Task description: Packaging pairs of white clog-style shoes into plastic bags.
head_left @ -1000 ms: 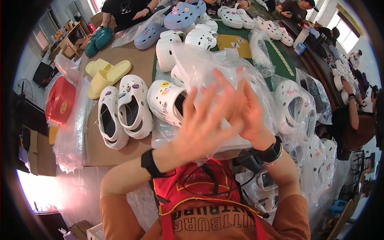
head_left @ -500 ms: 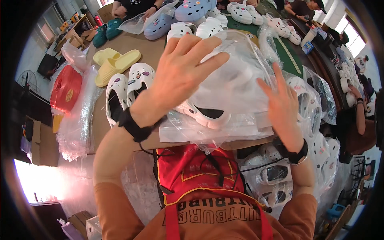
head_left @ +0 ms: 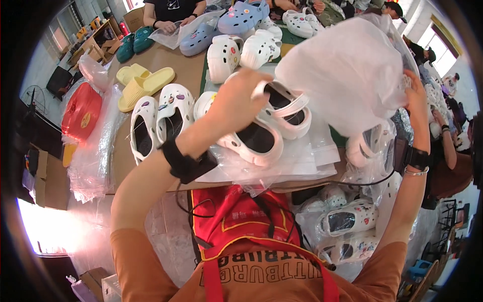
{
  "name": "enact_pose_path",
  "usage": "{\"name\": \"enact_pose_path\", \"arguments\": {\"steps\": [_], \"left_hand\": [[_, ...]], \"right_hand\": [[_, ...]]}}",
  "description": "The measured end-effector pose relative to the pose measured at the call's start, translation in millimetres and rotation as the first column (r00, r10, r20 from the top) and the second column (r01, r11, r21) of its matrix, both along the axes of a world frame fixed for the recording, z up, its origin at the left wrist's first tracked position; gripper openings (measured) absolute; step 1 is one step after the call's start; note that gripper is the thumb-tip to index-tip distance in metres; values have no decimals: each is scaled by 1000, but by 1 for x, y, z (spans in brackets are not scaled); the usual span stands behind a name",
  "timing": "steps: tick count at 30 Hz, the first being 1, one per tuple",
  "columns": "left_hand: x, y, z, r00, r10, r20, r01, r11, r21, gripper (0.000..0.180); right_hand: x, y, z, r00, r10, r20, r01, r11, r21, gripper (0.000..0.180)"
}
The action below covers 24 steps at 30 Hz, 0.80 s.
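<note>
The right hand clutches the bag, well apart from the left hand, grip unclear but nearer the white clogs slanting toward the near edge of the desk.

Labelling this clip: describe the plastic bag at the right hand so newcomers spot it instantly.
On the brown table, look right from the yellow slides to the person's right hand. The plastic bag is the big shape beside it. Cloudy white and puffed up, it stands out from the clear-wrapped white clog just below it.

Workshop with clogs, plastic bags, cartons
</note>
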State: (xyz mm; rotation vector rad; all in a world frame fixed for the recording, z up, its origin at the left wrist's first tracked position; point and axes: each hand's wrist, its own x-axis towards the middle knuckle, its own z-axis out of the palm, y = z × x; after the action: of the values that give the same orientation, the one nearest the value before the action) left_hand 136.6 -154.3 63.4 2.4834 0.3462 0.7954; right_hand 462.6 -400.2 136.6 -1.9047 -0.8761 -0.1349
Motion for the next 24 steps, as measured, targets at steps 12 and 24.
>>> {"name": "enact_pose_path", "arguments": {"steps": [12,24], "left_hand": [[7,9,-29,916,260,-306,-25,798,603,20],[47,15,-45,927,143,-347,253,445,859,31]], "right_hand": [[24,-19,-47,891,126,-437,-3,962,272,55],[-9,1,-60,827,281,-486,-154,946,285,58]]}}
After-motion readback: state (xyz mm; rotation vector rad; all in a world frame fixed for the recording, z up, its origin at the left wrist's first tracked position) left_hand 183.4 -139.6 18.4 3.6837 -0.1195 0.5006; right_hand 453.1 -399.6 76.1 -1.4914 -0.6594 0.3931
